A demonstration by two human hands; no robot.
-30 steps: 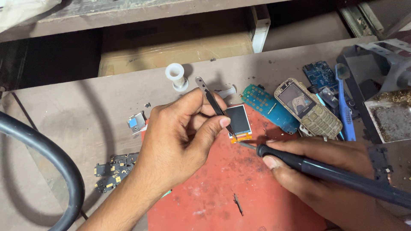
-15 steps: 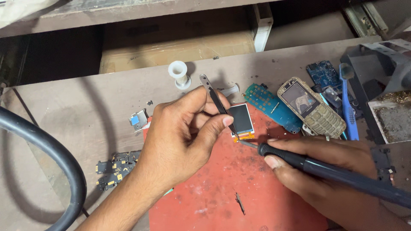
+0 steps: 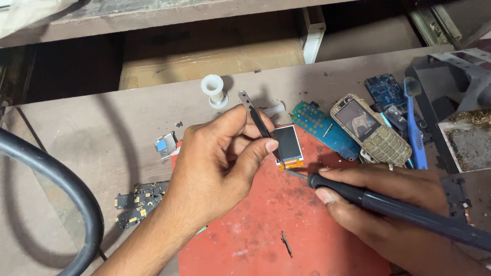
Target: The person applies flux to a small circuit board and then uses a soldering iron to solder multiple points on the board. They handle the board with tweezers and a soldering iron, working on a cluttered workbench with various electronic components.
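My left hand (image 3: pixel 215 163) grips dark metal tweezers (image 3: pixel 258 125) whose tips press on the lower edge of a small phone display module (image 3: pixel 287 143). The module lies on a red work mat (image 3: pixel 266 230). My right hand (image 3: pixel 378 204) holds a black soldering iron (image 3: pixel 399 209) like a pen, its metal tip touching the orange flex strip at the module's bottom edge, just below the tweezers' tips.
A gold-coloured phone frame (image 3: pixel 371 130), a teal circuit board (image 3: pixel 322 128), a blue board (image 3: pixel 386 89) and a blue toothbrush (image 3: pixel 417 128) lie to the right. A white spool (image 3: pixel 213 89) stands behind. Dark board pieces (image 3: pixel 135 202) and a thick black cable (image 3: pixel 61 194) are at the left.
Both hands stay at the display module almost unmoved; the view has shifted slightly, and the iron's tip remains at the module's lower edge.
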